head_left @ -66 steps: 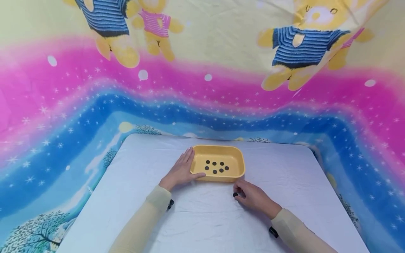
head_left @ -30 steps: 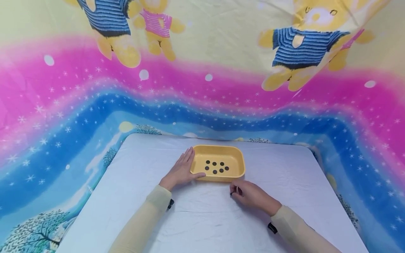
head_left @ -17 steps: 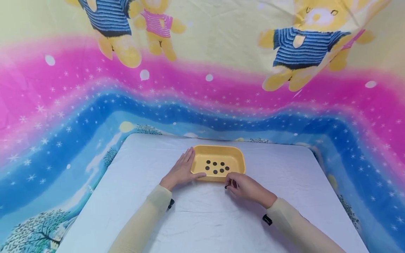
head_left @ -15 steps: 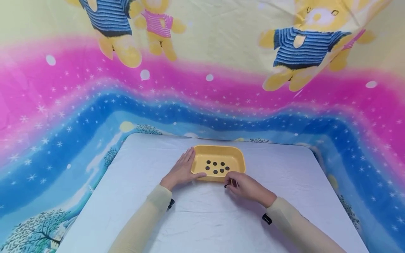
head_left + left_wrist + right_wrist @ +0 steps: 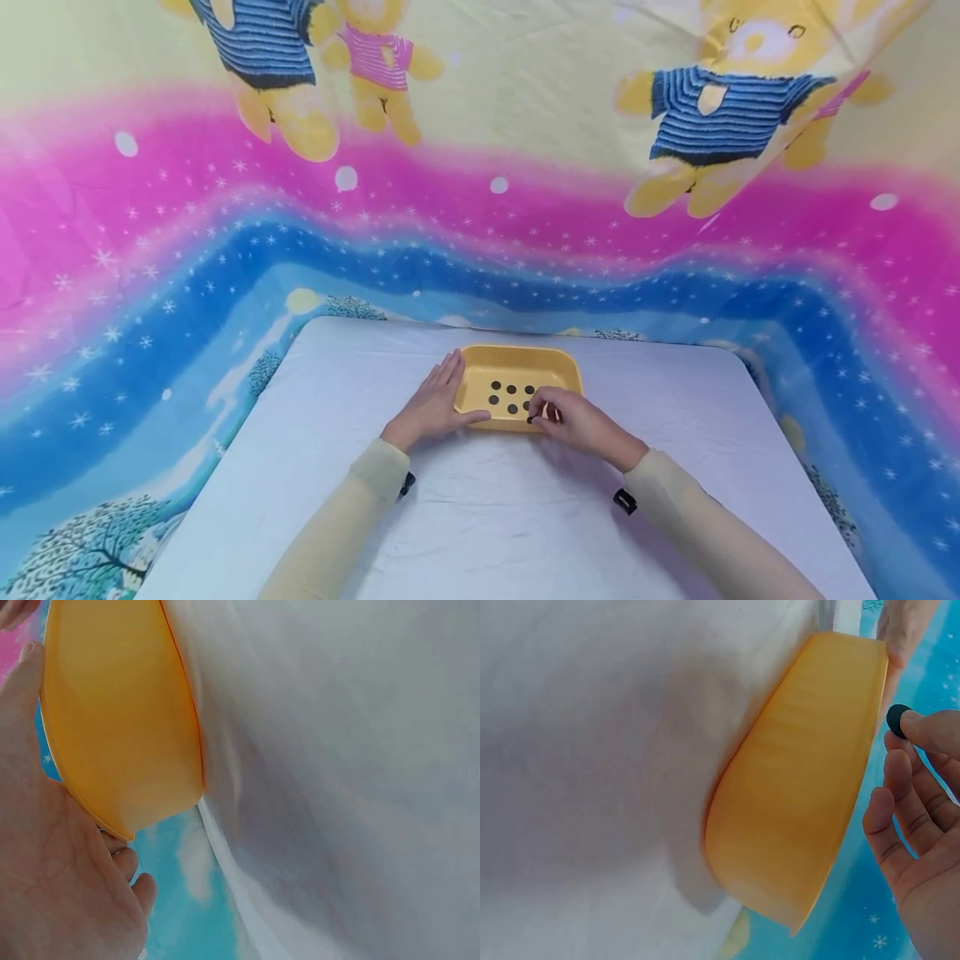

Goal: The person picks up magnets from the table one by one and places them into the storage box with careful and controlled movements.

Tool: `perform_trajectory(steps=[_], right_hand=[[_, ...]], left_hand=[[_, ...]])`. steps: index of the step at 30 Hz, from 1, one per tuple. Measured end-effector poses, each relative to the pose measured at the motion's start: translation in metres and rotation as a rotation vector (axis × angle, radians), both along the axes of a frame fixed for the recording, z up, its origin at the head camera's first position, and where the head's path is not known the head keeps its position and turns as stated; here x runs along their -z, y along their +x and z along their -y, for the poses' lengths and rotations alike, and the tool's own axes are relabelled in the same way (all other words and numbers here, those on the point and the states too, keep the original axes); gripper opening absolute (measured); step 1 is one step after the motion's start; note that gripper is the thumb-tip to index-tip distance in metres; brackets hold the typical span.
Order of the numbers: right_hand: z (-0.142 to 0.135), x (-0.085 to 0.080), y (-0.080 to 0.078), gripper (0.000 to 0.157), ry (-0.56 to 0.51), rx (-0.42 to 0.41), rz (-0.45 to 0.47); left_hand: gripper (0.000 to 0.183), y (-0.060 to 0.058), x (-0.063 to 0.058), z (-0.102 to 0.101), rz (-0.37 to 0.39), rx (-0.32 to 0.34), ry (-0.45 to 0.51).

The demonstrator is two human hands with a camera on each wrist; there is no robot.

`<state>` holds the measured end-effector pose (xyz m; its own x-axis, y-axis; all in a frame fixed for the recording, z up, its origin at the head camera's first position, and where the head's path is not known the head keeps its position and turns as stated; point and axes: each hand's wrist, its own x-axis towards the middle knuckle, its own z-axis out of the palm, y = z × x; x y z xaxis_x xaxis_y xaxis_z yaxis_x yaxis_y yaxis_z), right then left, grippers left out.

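Observation:
A yellow rectangular box [image 5: 517,357] stands on the white-covered table, with several flat dark round pieces [image 5: 512,389] spread on its floor. Along the box's left end lie the straight fingers of my left hand [image 5: 429,408], while its thumb rests on the near rim. My right hand [image 5: 588,423] pinches a small black disc [image 5: 897,721] between thumb and fingertip, over the near right part of the box. In the right wrist view its other fingers are loosely bent. From the head view this hand hides some of the pieces at the right. The left wrist view shows the box's outer wall [image 5: 127,712].
White cloth [image 5: 480,517] covers the table, slightly wrinkled. A printed curtain [image 5: 495,225] with bears and snowflakes hangs around its back and sides. Small black devices [image 5: 625,501] sit under both wrists.
From beside the box's near right corner, my right hand has moved left and forward, carrying the black disc up over the near rim. The left hand and the box stay put.

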<state>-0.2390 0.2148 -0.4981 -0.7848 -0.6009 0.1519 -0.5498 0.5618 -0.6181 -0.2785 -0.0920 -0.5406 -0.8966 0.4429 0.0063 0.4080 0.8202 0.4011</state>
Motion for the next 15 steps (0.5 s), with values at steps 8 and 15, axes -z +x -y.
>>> perform_trajectory(steps=[8, 15], right_hand=[[0.005, 0.003, -0.022, 0.013, -0.013, 0.058, 0.013], [0.007, 0.007, -0.036, 0.012, -0.027, 0.083, 0.025]], left_hand=[[0.127, -0.001, 0.001, 0.002, 0.002, 0.006, 0.006], [0.129, -0.002, 0.003, 0.002, -0.006, 0.014, -0.002]])
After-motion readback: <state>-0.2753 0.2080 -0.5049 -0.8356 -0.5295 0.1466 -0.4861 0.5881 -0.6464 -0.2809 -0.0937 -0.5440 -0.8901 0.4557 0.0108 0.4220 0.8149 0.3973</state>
